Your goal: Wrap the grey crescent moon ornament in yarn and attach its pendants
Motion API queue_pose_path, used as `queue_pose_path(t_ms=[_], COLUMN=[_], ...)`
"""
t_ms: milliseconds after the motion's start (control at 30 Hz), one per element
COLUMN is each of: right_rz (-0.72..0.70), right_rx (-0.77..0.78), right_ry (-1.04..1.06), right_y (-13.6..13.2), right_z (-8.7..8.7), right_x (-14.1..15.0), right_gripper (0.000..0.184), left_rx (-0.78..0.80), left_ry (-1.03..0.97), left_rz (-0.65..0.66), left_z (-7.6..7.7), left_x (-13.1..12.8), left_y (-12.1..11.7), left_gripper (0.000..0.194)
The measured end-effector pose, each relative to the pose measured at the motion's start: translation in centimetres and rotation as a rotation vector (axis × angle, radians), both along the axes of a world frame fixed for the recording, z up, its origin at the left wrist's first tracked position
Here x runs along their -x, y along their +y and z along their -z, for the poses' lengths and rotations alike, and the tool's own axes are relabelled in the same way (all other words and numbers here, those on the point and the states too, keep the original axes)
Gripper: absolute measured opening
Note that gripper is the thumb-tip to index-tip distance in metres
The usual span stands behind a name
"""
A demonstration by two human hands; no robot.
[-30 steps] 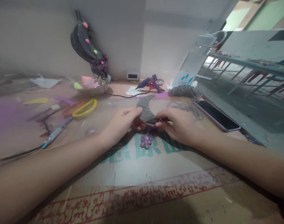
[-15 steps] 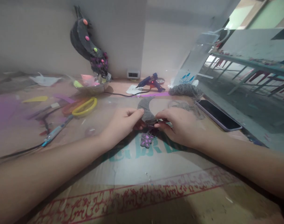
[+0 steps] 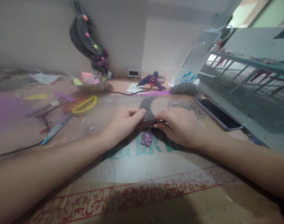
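Note:
A grey yarn-wrapped crescent [image 3: 147, 109] lies on the cardboard-covered table [image 3: 156, 186] in the middle of the view. My left hand [image 3: 120, 124] pinches its lower left edge with closed fingers. My right hand [image 3: 179, 124] pinches the lower end from the right, fingers pressed together. Just below the crescent, between the hands, lies a small purple sequin flower [image 3: 146, 139]. What sits under my fingertips is hidden.
A blue glue gun [image 3: 151, 81] stands at the back by a wall socket. Grey yarn [image 3: 185, 89] and a phone [image 3: 220, 114] lie to the right. Yellow scissors [image 3: 84, 105], a metal bowl [image 3: 92, 85] and a dark decorated crescent [image 3: 86, 40] sit at the left back.
Both hands stay pinched on the grey crescent; the view has shifted slightly and the fingers have crept a little closer together at its lower end.

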State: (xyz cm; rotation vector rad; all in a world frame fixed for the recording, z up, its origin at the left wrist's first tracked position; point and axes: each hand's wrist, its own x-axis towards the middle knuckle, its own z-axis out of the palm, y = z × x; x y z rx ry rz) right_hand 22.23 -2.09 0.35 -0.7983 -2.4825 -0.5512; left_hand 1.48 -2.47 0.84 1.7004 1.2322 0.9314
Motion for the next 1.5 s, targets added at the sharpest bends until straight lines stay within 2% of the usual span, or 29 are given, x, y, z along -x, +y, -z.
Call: queue_pose_path(t_ms=[267,433,567,733,867,933,1100,1300,1500], right_rz=[-0.021,-0.022,-0.017,0.087,0.089,0.056,-0.009,-0.107,-0.121], right_rx=[-0.089,-0.049,0.117,0.393,0.626,0.694,0.699,0.65,0.611], right_ry=[-0.024,-0.009,0.165,0.459,0.474,0.447,0.394,0.347,0.366], right_y=[0.0,-0.1,-0.1,0.9,1.5,1.5,0.9,0.7,0.6], right_z=[-0.2,-0.2,0.3,0.5,0.3,0.2,0.5,0.7,0.5], right_x=[0.1,0.0,-0.3,-0.7,-0.4,-0.2,-0.1,0.0,0.0], right_gripper=[0.026,0.024,0.018,0.025,0.021,0.021,0.024,0.016,0.018], left_rx=[0.024,0.038,0.045,0.064,0.057,0.035,-0.036,-0.059,-0.01], left_ry=[-0.025,-0.026,-0.026,-0.1,-0.186,-0.198,-0.139,-0.113,-0.242], left_rz=[-0.001,0.01,0.022,0.01,0.047,0.075,0.051,0.045,0.039], left_z=[-0.1,-0.1,-0.2,0.0,0.6,0.9,0.9,0.8,0.6], left_x=[0.0,0.0,0.0,-0.1,-0.1,0.0,0.3,0.4,0.2], left_y=[0.0,0.0,-0.1,0.1,0.4,0.5,0.7,0.5,0.3], left_gripper=[0.042,0.041,0.04,0.038,0.033,0.034,0.029,0.025,0.031])
